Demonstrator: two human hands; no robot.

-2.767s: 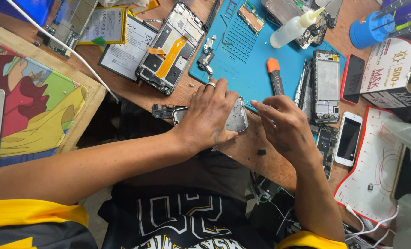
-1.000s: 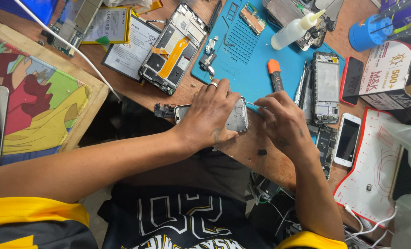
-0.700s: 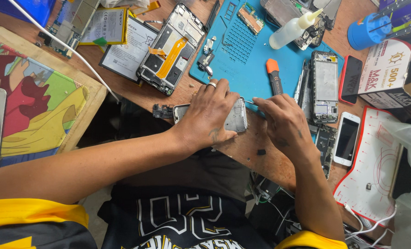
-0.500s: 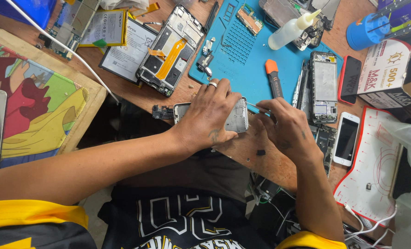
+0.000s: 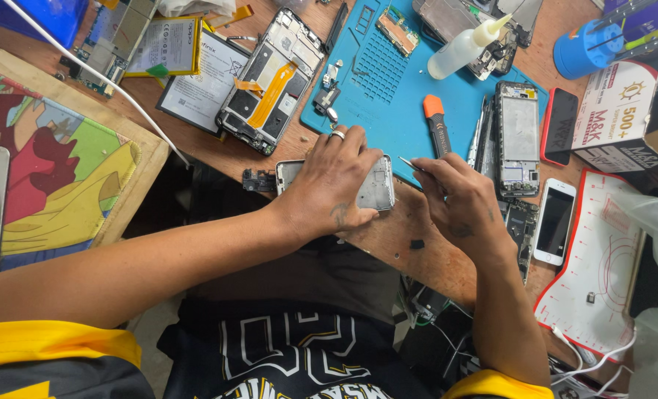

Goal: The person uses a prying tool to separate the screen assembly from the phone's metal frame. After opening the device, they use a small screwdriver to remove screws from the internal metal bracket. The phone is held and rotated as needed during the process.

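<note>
We see the left hand [image 5: 334, 185] lying flat over a silver phone [image 5: 377, 185] at the near edge of the wooden surface [image 5: 388, 236], its grip closed down on the phone's body with fingers spread across the top. The phone lies level, just below the lower edge of the blue mat [image 5: 395, 81]. The right hand [image 5: 458, 199] sits just right of the phone, its grip pinched together on a thin metal tool [image 5: 408, 163] whose tip points toward the phone's upper right corner; we cannot tell whether the tip touches it.

On the blue mat we see an orange-handled tool [image 5: 437, 125] above the right hand, a white squeeze bottle [image 5: 463, 48] near the mat's top, and an opened phone [image 5: 519, 137] at its right edge. Left of the mat lies another opened phone with an orange strip [image 5: 270, 81], tilted. Right of the mat we find a white phone [image 5: 554, 220], a red-edged phone [image 5: 560, 125] and a cardboard box [image 5: 617, 111]. Far left of the mat rests a colourful picture board [image 5: 56, 170].
</note>
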